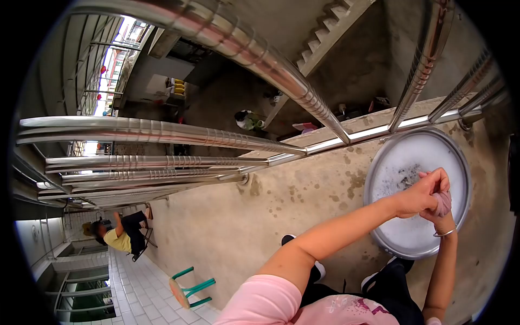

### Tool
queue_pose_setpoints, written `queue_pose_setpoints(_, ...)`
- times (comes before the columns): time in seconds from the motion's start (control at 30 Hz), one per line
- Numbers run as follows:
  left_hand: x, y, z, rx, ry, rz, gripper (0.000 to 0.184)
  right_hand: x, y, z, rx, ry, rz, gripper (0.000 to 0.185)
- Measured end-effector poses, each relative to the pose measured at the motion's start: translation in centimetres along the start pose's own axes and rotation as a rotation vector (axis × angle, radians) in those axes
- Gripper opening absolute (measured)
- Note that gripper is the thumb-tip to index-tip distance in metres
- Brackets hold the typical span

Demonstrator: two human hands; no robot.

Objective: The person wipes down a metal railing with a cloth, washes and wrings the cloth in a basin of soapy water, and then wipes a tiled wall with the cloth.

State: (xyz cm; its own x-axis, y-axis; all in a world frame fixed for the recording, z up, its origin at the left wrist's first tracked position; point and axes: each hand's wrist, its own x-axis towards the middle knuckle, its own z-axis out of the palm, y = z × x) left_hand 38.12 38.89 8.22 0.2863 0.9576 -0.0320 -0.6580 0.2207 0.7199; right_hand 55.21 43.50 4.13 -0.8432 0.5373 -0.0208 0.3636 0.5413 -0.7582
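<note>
A round metal basin (374, 216) stands on the concrete floor, full of white suds with a dark patch of water near the middle. Over the suds, my left hand (416, 197) is closed in a fist around a small mauve-pink cloth (444, 205), bunched up tight. Pressed close below it is my right hand (443, 221), also closed on the cloth, its fingers partly hidden. A bracelet (444, 234) circles my right wrist. Both hands meet at the cloth, clear of the basin's rim.
Beyond the basin runs a shiny metal railing (216, 140), with a lower floor and stairs (330, 32) past it. A wooden-topped stool with green legs (180, 293) lies to the left. Farther off, a person in a yellow top (117, 240) sits on a chair. Wet spots mark the floor.
</note>
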Motion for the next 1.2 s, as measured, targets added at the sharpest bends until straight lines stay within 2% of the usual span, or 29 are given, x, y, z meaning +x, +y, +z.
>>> queue_pose_setpoints(0.03,-0.2,0.1,-0.4,-0.093,-0.033,-0.042,0.041,-0.6,0.5,0.3,-0.059,0.009,0.018,0.045)
queue_pose_setpoints(0.1,-0.7,0.5,-0.9,-0.185,-0.033,-0.118,0.042,-0.8,0.5,1.0,0.035,0.012,0.092,0.04)
queue_pose_setpoints(0.17,-1.1,0.8,-1.0,-0.268,-0.074,-0.11,0.043,-0.4,0.2,1.5,-0.189,0.161,-0.08,0.035)
queue_pose_setpoints(0.2,-1.4,1.0,-1.5,-0.256,-0.096,-0.111,0.042,0.1,-1.3,1.0,0.13,0.148,0.198,0.032)
queue_pose_setpoints(0.23,-1.5,0.9,-2.3,-0.267,-0.092,-0.112,0.042,0.6,-2.7,0.3,0.13,0.139,0.206,0.032)
queue_pose_setpoints(0.3,-1.6,0.6,-4.5,-0.119,0.012,-0.098,0.042,1.5,-4.5,-0.8,0.361,0.133,0.411,0.034)
queue_pose_setpoints(0.33,-1.8,0.4,-5.2,-0.12,0.01,-0.097,0.042,1.4,-4.1,-0.5,0.235,0.22,0.244,0.035)
queue_pose_setpoints(0.37,-2.0,0.1,-5.8,-0.068,0.067,-0.165,0.035,1.5,-4.1,-0.6,0.234,0.22,0.244,0.035)
queue_pose_setpoints(0.43,-2.7,0.0,-6.1,0.029,0.18,-0.31,0.025,2.0,-4.7,-0.8,0.033,0.316,0.132,0.026)
queue_pose_setpoints(0.47,-3.0,-0.4,-5.9,0.023,0.177,-0.318,0.025,2.2,-5.6,-1.2,0.033,0.316,0.142,0.026)
queue_pose_setpoints(0.5,-3.3,-0.4,-5.2,-0.001,0.168,-0.414,0.029,2.9,-7.3,-2.2,-0.117,0.316,0.027,0.027)
queue_pose_setpoints(0.53,-3.6,-0.5,-4.8,-0.025,0.157,-0.509,0.042,3.4,-8.2,-2.8,-0.27,0.313,-0.088,0.027)
queue_pose_setpoints(0.57,-3.6,-0.6,-4.5,-0.031,0.151,-0.514,0.042,3.6,-8.3,-2.9,-0.273,0.311,-0.079,0.027)
queue_pose_setpoints(0.63,-3.9,-0.4,-4.1,-0.68,-0.248,-0.636,0.072,4.2,-8.1,-3.2,-0.531,0.32,-0.342,0.026)
queue_pose_setpoints(0.67,-4.0,-0.5,-3.5,-0.861,-0.289,-0.623,0.086,4.6,-7.9,-3.5,-0.56,0.287,-0.451,0.025)
queue_pose_setpoints(0.77,-3.8,-2.5,-4.2,-1.03,-0.371,-0.592,0.087,5.1,-7.2,-3.6,-0.648,0.275,-0.568,0.022)
queue_pose_setpoints(0.8,-4.0,-0.5,-3.1,-0.718,-0.215,-0.585,0.063,5.0,-6.8,-3.6,-0.645,0.275,-0.568,0.022)
queue_pose_setpoints(0.83,-3.9,-0.4,-3.3,-0.719,-0.213,-0.584,0.063,4.9,-6.3,-3.5,-0.693,0.218,-0.524,0.019)
queue_pose_setpoints(0.9,-3.4,-0.4,-3.7,-0.283,-0.181,-0.665,0.027,4.5,-5.1,-3.2,-0.74,0.158,-0.479,0.017)
queue_pose_setpoints(0.93,-3.2,-0.4,-3.7,-0.286,-0.181,-0.664,0.027,4.4,-4.4,-2.8,-0.761,0.129,-0.432,0.016)
queue_pose_setpoints(1.0,-2.9,-0.8,-3.6,-0.005,-0.047,-0.721,0.017,4.2,-3.7,-2.0,-0.783,0.094,-0.382,0.015)
queue_pose_setpoints(1.03,-2.8,-1.1,-3.5,0.135,0.02,-0.746,0.014,4.0,-3.6,-1.6,-0.819,-0.025,-0.248,0.014)
queue_pose_setpoints(1.07,-2.8,-1.5,-3.7,0.135,0.02,-0.746,0.014,4.1,-3.5,-1.1,-0.85,-0.14,-0.117,0.013)
queue_pose_setpoints(1.1,-2.8,-2.4,-3.7,0.568,0.016,-0.555,0.016,3.8,-3.3,-0.6,-0.85,-0.15,-0.108,0.013)
queue_pose_setpoints(1.13,-2.9,-3.2,-3.8,0.993,0.016,-0.335,0.019,3.7,-3.2,0.0,-0.805,-0.225,-0.005,0.013)
queue_pose_setpoints(1.17,-3.3,-3.8,-3.8,0.993,0.016,-0.335,0.019,4.1,-3.2,0.3,-0.759,-0.292,0.094,0.014)
queue_pose_setpoints(1.2,-3.8,-4.0,-3.0,1.229,0.092,-0.303,0.022,5.0,-4.4,0.0,-0.724,-0.537,0.185,0.018)
